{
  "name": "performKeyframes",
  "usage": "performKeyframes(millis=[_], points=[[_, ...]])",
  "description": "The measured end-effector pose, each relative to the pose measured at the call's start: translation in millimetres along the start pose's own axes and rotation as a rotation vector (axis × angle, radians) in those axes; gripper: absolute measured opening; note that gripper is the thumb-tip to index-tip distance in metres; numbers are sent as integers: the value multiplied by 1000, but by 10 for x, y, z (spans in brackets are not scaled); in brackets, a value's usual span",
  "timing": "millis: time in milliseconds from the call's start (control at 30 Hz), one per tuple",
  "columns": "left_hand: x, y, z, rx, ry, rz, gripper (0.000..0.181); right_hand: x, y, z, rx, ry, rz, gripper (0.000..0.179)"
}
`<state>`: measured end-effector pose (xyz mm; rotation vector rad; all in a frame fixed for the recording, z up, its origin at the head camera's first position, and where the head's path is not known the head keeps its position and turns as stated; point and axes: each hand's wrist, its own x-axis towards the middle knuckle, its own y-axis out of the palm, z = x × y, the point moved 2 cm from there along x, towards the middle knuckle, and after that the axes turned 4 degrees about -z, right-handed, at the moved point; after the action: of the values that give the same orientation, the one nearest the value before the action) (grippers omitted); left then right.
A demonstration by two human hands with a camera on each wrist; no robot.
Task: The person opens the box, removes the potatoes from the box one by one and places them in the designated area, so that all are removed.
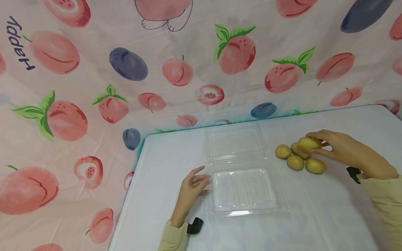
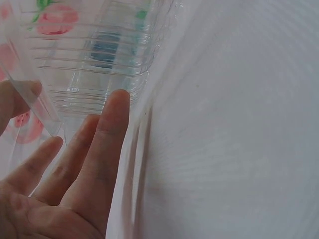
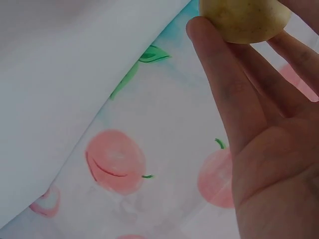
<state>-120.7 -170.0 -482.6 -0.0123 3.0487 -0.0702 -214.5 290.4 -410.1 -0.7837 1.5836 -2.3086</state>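
Note:
My right hand pinches a small yellow potato between thumb and fingers, above a group of other potatoes. In the right wrist view, part of that potato shows at the fingertips. Among the others are a round potato on the left and a longer potato in front. A clear plastic clamshell box lies unfolded on the table, its lid toward the back. My left hand is at the box's left edge, fingers loosely extended. In the left wrist view, its fingertips overlap the clear rim.
The table has a white cover. A fruit-patterned cloth hangs behind it and along its left side. Black wrist straps show near both sleeves.

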Motion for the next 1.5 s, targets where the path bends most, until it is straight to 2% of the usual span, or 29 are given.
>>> performKeyframes(millis=[533,933,1367,1500], points=[[8,3,2,0,2,1,58,-112,47,-221,-30,13,-47,51],[14,3,5,2,2,-7,58,-138,129,-341,4,84,46,48],[-4,4,0,19,-7,-7,57,-163,229,-417,43,137,117,48],[4,-2,1,13,-8,-4,57,-149,225,-412,39,133,114,46]])
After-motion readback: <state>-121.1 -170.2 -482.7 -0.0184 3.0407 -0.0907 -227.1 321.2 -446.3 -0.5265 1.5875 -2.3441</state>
